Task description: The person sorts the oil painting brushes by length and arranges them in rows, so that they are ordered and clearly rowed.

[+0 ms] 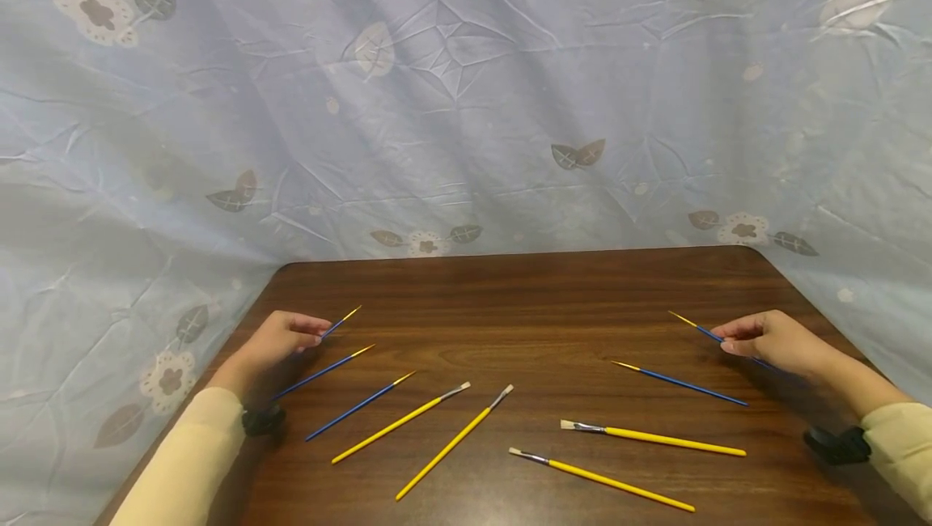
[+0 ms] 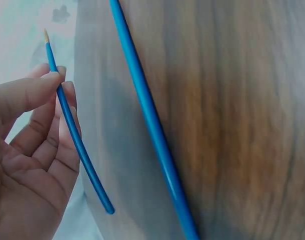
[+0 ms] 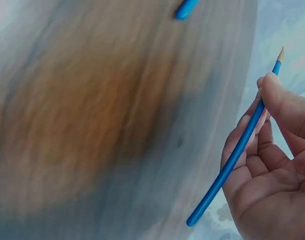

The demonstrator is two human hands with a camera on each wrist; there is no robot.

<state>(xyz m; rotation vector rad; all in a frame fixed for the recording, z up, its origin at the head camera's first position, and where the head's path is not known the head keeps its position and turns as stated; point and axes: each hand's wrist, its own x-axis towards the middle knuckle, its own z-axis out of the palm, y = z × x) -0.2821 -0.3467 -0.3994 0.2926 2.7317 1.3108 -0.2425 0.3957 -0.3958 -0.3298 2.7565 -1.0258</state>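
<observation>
At the table's left side my left hand (image 1: 280, 340) pinches a thin blue paintbrush (image 2: 85, 155) between thumb and fingertips, its fine tip pointing away from me. Over on the right, my right hand (image 1: 782, 344) holds a matching blue paintbrush (image 3: 232, 160) in the same kind of pinch. Nearest the left hand lies a blue paintbrush (image 1: 320, 376), with a second blue brush (image 1: 360, 406) beside it. Closest to the right hand is another blue brush (image 1: 692, 386) on the tabletop.
Flat yellow-handled brushes lie nearer me: one brush (image 1: 400, 428) and another (image 1: 451, 445) left of centre, one brush (image 1: 677, 440) and another (image 1: 619, 485) on the right. The brown wooden table (image 1: 502, 291) ends at a patterned curtain (image 1: 466, 121) behind and on both sides.
</observation>
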